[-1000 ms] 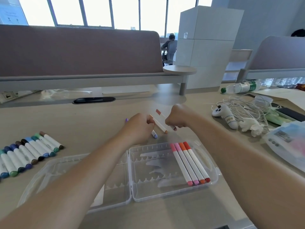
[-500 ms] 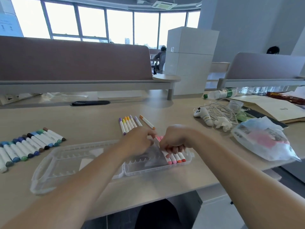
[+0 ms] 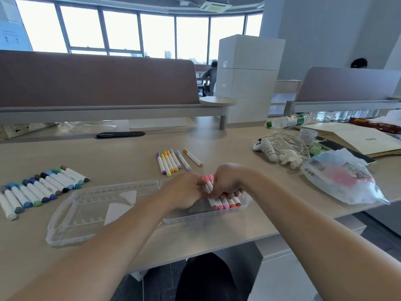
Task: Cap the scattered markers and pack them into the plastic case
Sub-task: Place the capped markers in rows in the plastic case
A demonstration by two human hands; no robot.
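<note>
The clear plastic case lies open on the desk, with its left half [image 3: 86,213] bare and its right half [image 3: 195,218] holding several capped markers [image 3: 225,204] in pink, orange and red. Both hands are over that right half. My right hand [image 3: 227,181] has its fingers curled over the white barrels of the pink markers. My left hand [image 3: 184,190] holds the same markers from the left, its thumb at a pink cap [image 3: 206,178]. The hands hide the middle of the markers. More capped markers lie loose: a yellow and purple group [image 3: 170,162], a single orange one [image 3: 192,157], and a blue and green row [image 3: 43,190].
To the right are a crumpled plastic bag [image 3: 342,177], tangled white cables with a small panda-shaped device [image 3: 265,148], a lying water bottle [image 3: 288,121] and a paper envelope [image 3: 355,137]. A desk partition [image 3: 97,79] runs along the back. The desk's front edge is just below the case.
Both hands came down from above the desk to the case's right half, bringing the markers they held. More markers now lie in the case than a second ago.
</note>
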